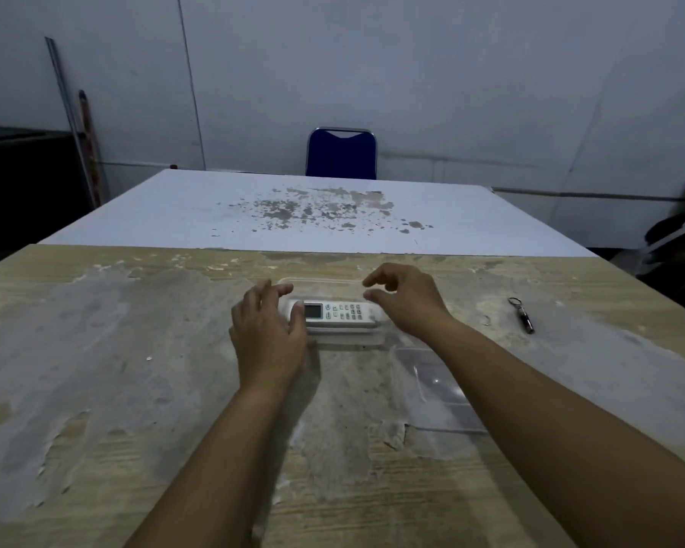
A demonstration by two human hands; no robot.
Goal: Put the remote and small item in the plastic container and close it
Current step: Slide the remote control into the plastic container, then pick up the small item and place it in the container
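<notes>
A white remote (339,313) with a small screen and grey buttons lies lengthwise inside a clear plastic container (325,282) at the table's middle. My left hand (267,330) hovers at the container's left end, fingers spread, thumb near the remote's screen end. Over the right end is my right hand (406,300), fingers apart and holding nothing. The clear lid (437,389) lies flat on the table to the right, partly under my right forearm. A small dark keyring item (522,314) rests far right on the table.
The worn wooden table (135,389) butts against a white table (254,207) beyond it. A blue chair (341,154) stands at the far side. Dark furniture sits at the left wall, and a dark bag lies at the right edge.
</notes>
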